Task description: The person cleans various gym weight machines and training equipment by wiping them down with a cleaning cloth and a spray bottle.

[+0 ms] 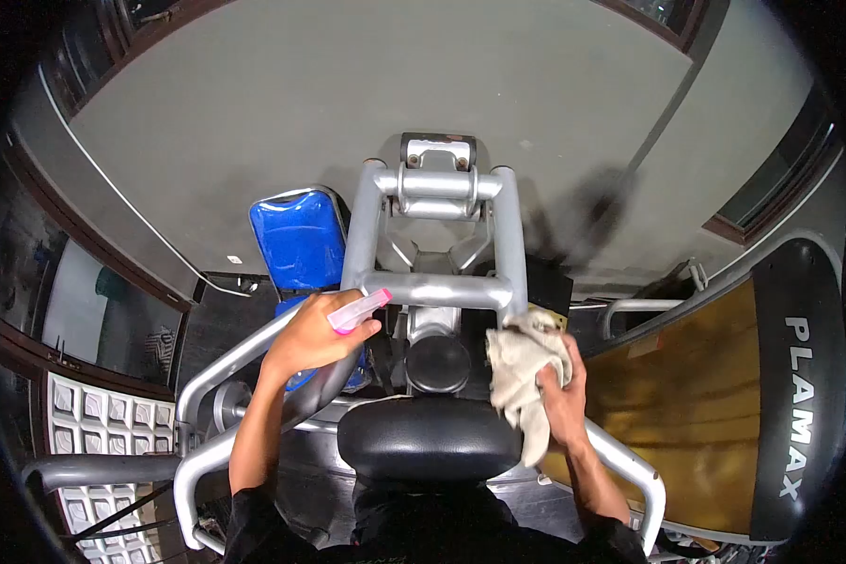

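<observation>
Left hand: The left hand is gripping a pink and whitish see-through plastic spray top, and the fingers are curling around it.
Spray top, where: It is sitting left of the middle, just in front of a silver metal tube frame.
Spray top, which way: Its pink tip is pointing up and to the right. Its long side is slanting from low left to high right. The hand is hiding what is under it.
Right hand: The right hand is pinching a crumpled cream cloth, thumb on top.
Cloth, which way: It is hanging longest up and down, its tail pointing down beside a black padded cushion. I cannot tell if it is touching the frame.
Behind: A shiny blue chair is standing near the grey wall.
</observation>
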The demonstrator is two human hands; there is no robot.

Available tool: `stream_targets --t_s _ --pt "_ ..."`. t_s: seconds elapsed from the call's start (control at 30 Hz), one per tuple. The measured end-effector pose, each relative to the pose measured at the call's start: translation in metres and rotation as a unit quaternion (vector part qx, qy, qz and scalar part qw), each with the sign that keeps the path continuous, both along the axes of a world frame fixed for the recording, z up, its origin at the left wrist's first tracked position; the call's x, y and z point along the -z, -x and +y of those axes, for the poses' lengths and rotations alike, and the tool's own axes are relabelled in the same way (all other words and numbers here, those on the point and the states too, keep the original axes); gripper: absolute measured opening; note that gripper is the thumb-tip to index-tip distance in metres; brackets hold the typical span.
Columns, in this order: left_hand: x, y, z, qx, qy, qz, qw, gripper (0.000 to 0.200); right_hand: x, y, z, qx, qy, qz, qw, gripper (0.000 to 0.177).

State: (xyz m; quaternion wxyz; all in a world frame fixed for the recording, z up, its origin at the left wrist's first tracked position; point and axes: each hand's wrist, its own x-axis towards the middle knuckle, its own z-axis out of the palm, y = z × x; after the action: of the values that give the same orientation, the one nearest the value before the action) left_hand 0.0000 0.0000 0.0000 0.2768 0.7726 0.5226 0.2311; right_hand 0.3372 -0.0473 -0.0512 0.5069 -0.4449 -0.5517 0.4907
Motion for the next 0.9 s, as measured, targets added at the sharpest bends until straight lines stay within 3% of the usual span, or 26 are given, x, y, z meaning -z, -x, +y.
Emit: stream_targets --t_s 0.07,0.1,0.17,0.3,0.37,0.43,0.53,0.6,0.73,0.83,0.9 --pt "0.001 0.001 -0.006 -0.005 0.032 -0.083 0.996 0.020 -0.031 0.018 0.012 0.059 0.003 -0.009 0.998 0.041" --pt "0.007 0.006 0.003 -0.005 0.030 -0.091 0.995 0.020 -0.025 0.025 0.039 0.079 -0.075 -0.109 0.988 0.043" --pt "0.008 0.007 0.003 -0.031 0.074 -0.165 0.983 0.018 -0.029 0.044 0.073 0.047 -0.165 -0.149 0.974 0.045" --pt "-0.005 0.014 -0.001 -0.050 0.081 -0.189 0.977 0.017 -0.024 0.107 0.120 -0.119 -0.239 -0.223 0.938 0.050" --pt "-0.007 0.018 -0.002 -0.056 0.074 -0.177 0.980 0.016 -0.013 0.133 0.133 -0.197 -0.282 -0.323 0.882 0.051" --pt "-0.009 0.022 -0.001 -0.062 0.076 -0.173 0.980 0.016 0.002 0.148 0.145 -0.237 -0.391 -0.454 0.765 0.045" --pt "-0.008 0.026 0.000 -0.066 0.072 -0.176 0.979 0.015 0.001 0.146 0.139 -0.228 -0.383 -0.470 0.762 0.038" --pt "-0.009 0.027 0.002 -0.067 0.066 -0.184 0.978 0.014 -0.006 0.128 0.134 -0.266 -0.360 -0.514 0.732 0.035" --pt "-0.007 0.027 0.010 -0.068 0.053 -0.197 0.977 0.014 -0.019 0.083 0.116 -0.241 -0.390 -0.541 0.706 0.040" --pt "-0.003 0.025 0.015 -0.067 0.028 -0.189 0.979 0.014 -0.024 0.049 0.114 -0.220 -0.320 -0.564 0.729 0.046" --pt "0.000 0.022 0.017 -0.070 0.022 -0.184 0.980 0.014 -0.019 0.033 0.116 -0.147 -0.285 -0.539 0.779 0.048"
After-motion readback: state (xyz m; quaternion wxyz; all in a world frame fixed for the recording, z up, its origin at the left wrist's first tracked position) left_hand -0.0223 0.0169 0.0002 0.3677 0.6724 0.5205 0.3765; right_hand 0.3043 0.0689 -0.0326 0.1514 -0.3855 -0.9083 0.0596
